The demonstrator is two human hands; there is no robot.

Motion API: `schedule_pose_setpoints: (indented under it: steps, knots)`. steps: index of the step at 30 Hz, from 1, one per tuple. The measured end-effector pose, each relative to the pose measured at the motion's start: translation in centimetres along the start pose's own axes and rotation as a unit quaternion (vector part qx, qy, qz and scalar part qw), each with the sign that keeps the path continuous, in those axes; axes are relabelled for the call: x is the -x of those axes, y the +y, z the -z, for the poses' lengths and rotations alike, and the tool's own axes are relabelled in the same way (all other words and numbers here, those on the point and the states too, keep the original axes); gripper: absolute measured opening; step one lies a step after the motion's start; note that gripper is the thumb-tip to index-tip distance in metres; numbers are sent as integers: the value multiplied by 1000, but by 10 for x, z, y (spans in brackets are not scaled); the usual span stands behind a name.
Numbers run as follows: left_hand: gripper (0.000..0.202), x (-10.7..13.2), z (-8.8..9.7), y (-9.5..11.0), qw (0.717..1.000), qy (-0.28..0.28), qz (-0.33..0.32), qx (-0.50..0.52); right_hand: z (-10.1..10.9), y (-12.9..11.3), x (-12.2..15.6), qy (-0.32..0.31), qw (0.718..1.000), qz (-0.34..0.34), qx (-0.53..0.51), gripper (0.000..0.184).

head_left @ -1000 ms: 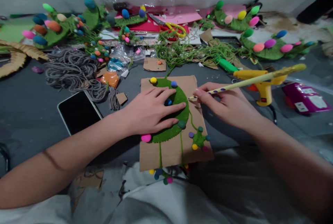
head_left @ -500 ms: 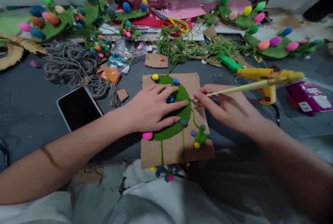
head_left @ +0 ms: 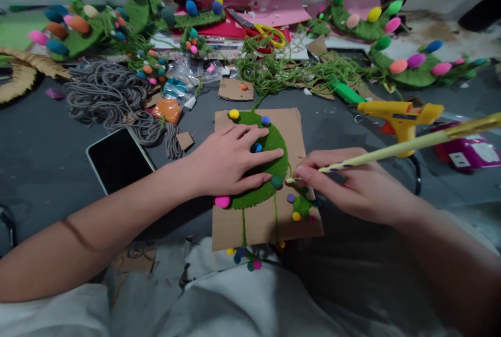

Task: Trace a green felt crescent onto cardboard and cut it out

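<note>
My left hand [head_left: 238, 159] lies flat with spread fingers on a round green felt piece [head_left: 270, 139]. Yellow, blue, dark green and pink felt balls dot that piece, and a sheet of brown cardboard [head_left: 262, 227] is under it. In my right hand [head_left: 344, 185] is a long pale yellow pencil [head_left: 391, 151], pinched near its point. The point touches or hovers over the cardboard by the disc's lower right edge; I cannot tell which. Green cords run down from the disc. One leads to a small green star [head_left: 302, 204] with coloured balls, partly shaded by my right hand.
A yellow glue gun [head_left: 407, 118] lies at right near a purple packet [head_left: 469, 144]. A phone [head_left: 119, 159] is left of the cardboard. Grey cord [head_left: 105, 92], green yarn [head_left: 270, 60], scissors [head_left: 270, 34] and several ball-trimmed green felt pieces [head_left: 415, 68] line the back.
My right hand has moved down along the disc's right edge with the pencil, whose far end now reaches further right. My left hand stays in place.
</note>
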State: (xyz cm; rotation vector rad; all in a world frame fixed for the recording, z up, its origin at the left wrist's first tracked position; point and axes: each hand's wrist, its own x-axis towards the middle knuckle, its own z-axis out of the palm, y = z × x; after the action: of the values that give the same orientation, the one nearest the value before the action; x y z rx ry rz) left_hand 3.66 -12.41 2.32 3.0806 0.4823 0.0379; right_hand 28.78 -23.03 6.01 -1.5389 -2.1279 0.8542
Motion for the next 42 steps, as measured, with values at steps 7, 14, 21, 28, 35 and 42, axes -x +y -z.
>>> schedule_pose_setpoints:
  steps: [7, 14, 21, 28, 35, 42]
  knots:
    - [55, 1, -1, -1, 1000, -9, 10, 24, -9, -3, -6, -56, 998, -2, -25, 30]
    - [55, 2, 1, -2, 999, -10, 6, 33, -4, 8, -5, -15, 1000, -8, -15, 27]
    - [59, 2, 2, -2, 999, -16, 8, 42, -3, 12, -8, 15, 1000, -12, 12, 31]
    - [62, 1, 4, -3, 999, -28, 5, 41, -7, 4, -8, -45, 998, -10, -36, 30]
    - [63, 1, 5, -3, 999, -31, 1, 41, 4, 23, -19, 39, 999, -6, 33, 34]
    - [67, 2, 5, -4, 998, -50, 9, 49, 11, 10, -6, 55, 998, -20, -18, 29]
